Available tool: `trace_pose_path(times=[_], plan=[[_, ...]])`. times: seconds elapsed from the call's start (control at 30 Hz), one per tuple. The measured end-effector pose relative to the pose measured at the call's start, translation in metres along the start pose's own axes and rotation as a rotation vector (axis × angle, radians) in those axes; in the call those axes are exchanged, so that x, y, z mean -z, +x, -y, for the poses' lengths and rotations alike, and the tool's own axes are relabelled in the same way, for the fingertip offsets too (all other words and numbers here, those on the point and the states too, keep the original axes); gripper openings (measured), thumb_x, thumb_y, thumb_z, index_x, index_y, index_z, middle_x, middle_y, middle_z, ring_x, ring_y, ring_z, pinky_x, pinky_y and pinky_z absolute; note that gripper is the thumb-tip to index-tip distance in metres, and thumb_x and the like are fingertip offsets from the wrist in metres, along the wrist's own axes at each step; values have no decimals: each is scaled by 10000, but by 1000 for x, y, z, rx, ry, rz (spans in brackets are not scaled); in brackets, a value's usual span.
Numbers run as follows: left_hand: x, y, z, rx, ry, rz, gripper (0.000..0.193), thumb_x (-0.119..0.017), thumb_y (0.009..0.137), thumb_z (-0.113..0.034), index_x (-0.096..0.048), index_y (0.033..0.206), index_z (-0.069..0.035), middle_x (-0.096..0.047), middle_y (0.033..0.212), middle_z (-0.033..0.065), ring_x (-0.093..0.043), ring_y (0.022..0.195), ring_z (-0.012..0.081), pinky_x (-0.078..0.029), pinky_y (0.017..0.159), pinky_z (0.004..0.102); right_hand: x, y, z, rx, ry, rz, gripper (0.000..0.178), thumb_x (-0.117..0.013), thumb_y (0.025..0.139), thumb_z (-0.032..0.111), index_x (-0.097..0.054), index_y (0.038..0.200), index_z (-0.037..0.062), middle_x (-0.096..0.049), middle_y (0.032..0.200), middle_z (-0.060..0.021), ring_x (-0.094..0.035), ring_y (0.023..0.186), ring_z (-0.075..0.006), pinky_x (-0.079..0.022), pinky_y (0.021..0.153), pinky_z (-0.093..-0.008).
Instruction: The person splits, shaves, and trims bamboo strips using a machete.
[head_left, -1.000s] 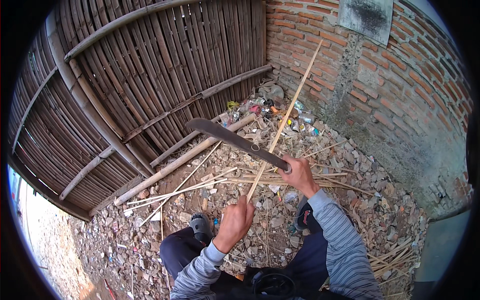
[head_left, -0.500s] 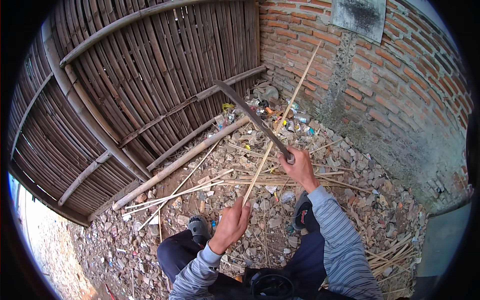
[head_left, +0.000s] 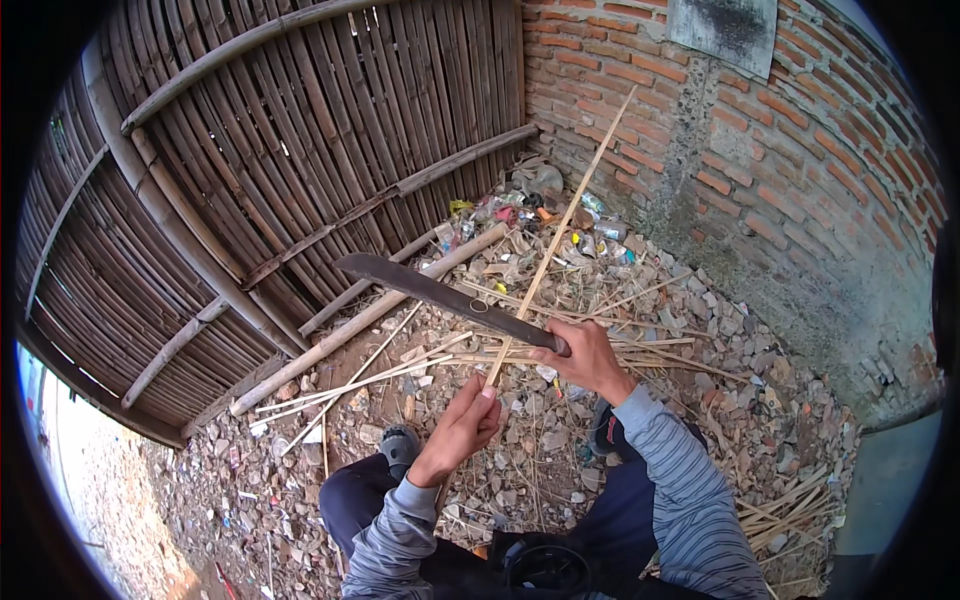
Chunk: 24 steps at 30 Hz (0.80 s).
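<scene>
Fingers (head_left: 478, 397) of the bare left hand (head_left: 458, 432) pinch a long, thin, pale yellow wooden strip (head_left: 575, 205) low down. It slants up and away in front of the person, toward the orange brick wall (head_left: 740, 160). The bare right hand (head_left: 590, 358) is wrapped tight around the end of a long, dark, flat metal knife (head_left: 425, 288). The knife points left and crosses over the strip; I cannot tell if they touch. Stony brown ground (head_left: 520, 475) lies below.
</scene>
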<state>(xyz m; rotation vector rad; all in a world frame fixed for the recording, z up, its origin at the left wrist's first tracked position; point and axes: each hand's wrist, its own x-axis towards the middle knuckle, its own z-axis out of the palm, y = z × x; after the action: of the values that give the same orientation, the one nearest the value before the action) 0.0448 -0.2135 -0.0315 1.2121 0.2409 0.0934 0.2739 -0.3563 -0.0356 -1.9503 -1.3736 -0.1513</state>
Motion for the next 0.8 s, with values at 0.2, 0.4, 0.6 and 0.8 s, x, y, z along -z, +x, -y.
trace_pose_path(times=[0.2,0.4,0.6,0.8], plan=[[-5,6,16,-201,611,-226,374,-384,1162,-334,-551,1047,-19,-489,694,20,-472,598,127,-402,577,336,-4,-8,13,56,29,54,638,-654,928,683,-664,876,47,-577,593,-93,-624,536,-291,-455,511,-428],[0,7,19,-129,520,-193,421,-362,1165,-351,-561,1036,-3,-494,692,32,-473,612,144,-417,595,349,-9,-7,24,133,-95,62,623,-641,926,699,-633,836,83,-602,612,-81,-642,550,-290,-470,502,-430],[-5,6,13,-117,291,-137,380,-341,1170,-378,-453,925,-109,-330,723,-63,-280,574,51,-244,504,250,-8,-3,26,129,-95,105,625,-634,935,702,-640,838,85,-615,575,-66,-629,483,-272,-467,464,-416],[-8,10,8,-72,227,-187,422,-337,1162,-443,-432,897,-128,-293,692,-78,-251,553,46,-219,495,254,-4,-4,31,119,-114,140,616,-695,902,678,-650,838,67,-657,643,-66,-655,514,-255,-483,476,-405]])
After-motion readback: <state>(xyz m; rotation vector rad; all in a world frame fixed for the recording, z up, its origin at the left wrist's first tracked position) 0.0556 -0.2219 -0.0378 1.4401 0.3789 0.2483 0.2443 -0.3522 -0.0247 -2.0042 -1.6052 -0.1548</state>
